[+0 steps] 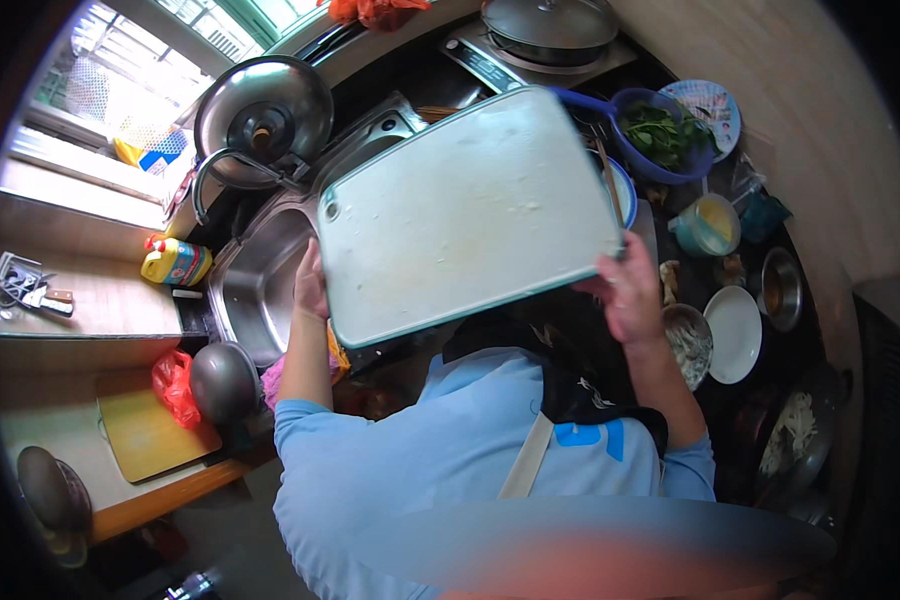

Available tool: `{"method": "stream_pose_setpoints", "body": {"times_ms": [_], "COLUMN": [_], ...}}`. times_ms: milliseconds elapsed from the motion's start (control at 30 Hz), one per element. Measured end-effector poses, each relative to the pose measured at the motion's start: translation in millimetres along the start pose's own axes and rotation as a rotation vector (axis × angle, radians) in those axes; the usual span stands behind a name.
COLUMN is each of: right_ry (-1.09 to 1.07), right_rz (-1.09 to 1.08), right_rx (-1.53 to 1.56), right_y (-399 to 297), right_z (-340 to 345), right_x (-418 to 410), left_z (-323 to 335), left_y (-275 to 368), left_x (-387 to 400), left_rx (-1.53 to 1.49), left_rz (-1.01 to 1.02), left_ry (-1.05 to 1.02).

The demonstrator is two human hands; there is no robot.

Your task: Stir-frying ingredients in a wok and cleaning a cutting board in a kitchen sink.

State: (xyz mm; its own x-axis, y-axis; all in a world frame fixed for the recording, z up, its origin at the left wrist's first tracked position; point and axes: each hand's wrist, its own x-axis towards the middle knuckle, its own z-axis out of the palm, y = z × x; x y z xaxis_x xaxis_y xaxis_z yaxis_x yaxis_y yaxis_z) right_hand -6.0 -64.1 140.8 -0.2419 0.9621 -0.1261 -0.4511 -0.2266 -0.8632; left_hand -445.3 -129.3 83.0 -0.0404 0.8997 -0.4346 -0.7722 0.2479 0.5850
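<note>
A large white cutting board (465,225) with a green rim is held up in front of me, tilted, between both hands. Small pale scraps cling to its face, and a hole sits near its left corner. My left hand (312,281) grips the left edge, its fingers partly hidden behind the board. At the lower right corner, my right hand (630,289) clasps the edge. The board covers part of the dark counter and overlaps the right side of the steel sink (259,281). Partly behind its right edge stands a blue-rimmed bowl (624,187) with chopsticks across it.
Left of the sink stand a yellow pump bottle (176,261) and an upturned metal bowl (223,382). A curved faucet (208,176) rises beside a large lid (300,86). Rightward are a purple colander (649,171) of greens, a white plate (733,334) and a lidded pan (551,34).
</note>
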Motion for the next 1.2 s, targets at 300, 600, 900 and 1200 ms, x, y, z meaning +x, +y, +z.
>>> {"method": "stream_pose_setpoints", "body": {"times_ms": [300, 600, 900, 1200], "right_ry": [-0.097, -0.176, -0.378, -0.584], "right_rz": [0.6, 0.765, 0.595, 0.044], "right_rx": [-0.401, -0.133, 0.01, -1.283], "right_y": [152.3, 179.5, 190.6, 233.5], "right_z": [44.9, 40.2, 86.4, 154.8], "right_x": [103.1, 130.7, 131.8, 205.4], "left_z": [-162.4, -198.2, -204.0, -269.6], "left_y": [11.9, 20.9, 1.1, 37.1], "left_x": [-13.7, -17.5, -105.9, -101.0], "left_rx": [0.352, 0.324, 0.047, 0.305], "left_rz": [0.138, 0.189, 0.191, 0.461], "left_ry": [0.673, 0.613, 0.639, 0.738]}}
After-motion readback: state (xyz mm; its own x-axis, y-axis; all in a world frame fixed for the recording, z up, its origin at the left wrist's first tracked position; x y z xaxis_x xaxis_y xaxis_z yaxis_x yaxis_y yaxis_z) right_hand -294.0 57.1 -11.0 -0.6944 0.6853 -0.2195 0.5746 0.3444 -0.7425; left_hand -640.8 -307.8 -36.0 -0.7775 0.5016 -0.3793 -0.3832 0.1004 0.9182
